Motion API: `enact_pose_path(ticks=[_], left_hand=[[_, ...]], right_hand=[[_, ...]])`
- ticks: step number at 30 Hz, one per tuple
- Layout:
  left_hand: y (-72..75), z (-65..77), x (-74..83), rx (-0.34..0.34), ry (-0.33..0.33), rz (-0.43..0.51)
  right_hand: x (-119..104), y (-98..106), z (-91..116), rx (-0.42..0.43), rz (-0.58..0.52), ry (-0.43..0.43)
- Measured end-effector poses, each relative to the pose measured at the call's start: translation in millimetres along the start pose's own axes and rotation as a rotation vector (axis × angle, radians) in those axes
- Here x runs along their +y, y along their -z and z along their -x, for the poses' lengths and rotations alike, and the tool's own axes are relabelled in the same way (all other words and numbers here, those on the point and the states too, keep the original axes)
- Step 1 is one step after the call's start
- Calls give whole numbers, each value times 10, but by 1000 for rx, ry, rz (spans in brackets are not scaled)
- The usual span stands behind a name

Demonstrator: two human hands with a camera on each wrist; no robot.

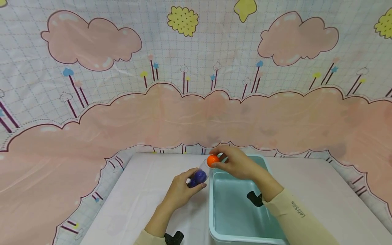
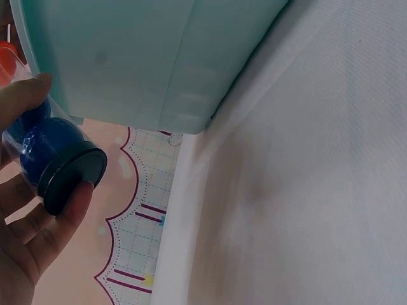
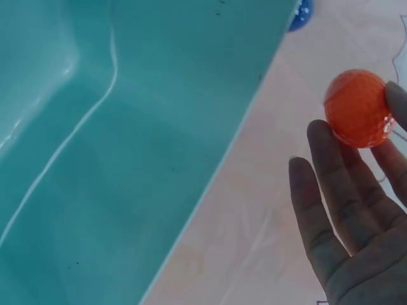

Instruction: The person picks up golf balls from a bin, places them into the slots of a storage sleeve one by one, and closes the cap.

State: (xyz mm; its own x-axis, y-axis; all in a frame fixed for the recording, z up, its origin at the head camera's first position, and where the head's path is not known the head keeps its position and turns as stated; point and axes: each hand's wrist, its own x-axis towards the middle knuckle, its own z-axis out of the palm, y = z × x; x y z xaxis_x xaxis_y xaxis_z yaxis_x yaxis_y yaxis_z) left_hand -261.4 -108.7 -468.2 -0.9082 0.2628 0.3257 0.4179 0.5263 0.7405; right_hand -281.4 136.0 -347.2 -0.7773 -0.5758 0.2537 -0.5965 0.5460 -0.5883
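So, orange ball (image 1: 213, 161) pinched right by a clear tube's (image 1: 204, 166) mouth

Basically, the ball is clamped in the fingertips of the right hand (image 1: 234, 162), other fingers spread apart; can't tell if the tube is touched. Inside the tube, blue balls (image 1: 200, 176) can be seen, and its dark end cap (image 2: 76, 178) is steadied by the left hand (image 1: 182, 187), fingers clamped round the tube. Just beside, a teal bin (image 1: 235, 207) is set on the white table (image 1: 147, 190).

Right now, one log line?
left hand: holds tube, blue balls inside | right hand: holds orange ball near tube mouth | bin: on table
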Motion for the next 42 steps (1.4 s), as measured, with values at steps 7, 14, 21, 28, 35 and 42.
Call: enact_pose_path(ticks=[7, 14, 21, 28, 35, 42], left_hand=[[-3, 0, -19, -3, 3, -4], [4, -6, -21, 0, -4, -15], [8, -5, -14, 0, -10, -11], [13, -4, 4, -5, -1, -10], [11, 1, 7, -3, -4, -18], [6, 13, 3, 1, -7, -23]], right_hand=[[25, -35, -5, -6, 5, 20], [24, -57, -18, -8, 29, 45], [26, -91, -29, -13, 28, 56], [33, -95, -25, -7, 34, 77], [48, -108, -13, -1, 37, 86], [39, -127, -8, -6, 30, 67]])
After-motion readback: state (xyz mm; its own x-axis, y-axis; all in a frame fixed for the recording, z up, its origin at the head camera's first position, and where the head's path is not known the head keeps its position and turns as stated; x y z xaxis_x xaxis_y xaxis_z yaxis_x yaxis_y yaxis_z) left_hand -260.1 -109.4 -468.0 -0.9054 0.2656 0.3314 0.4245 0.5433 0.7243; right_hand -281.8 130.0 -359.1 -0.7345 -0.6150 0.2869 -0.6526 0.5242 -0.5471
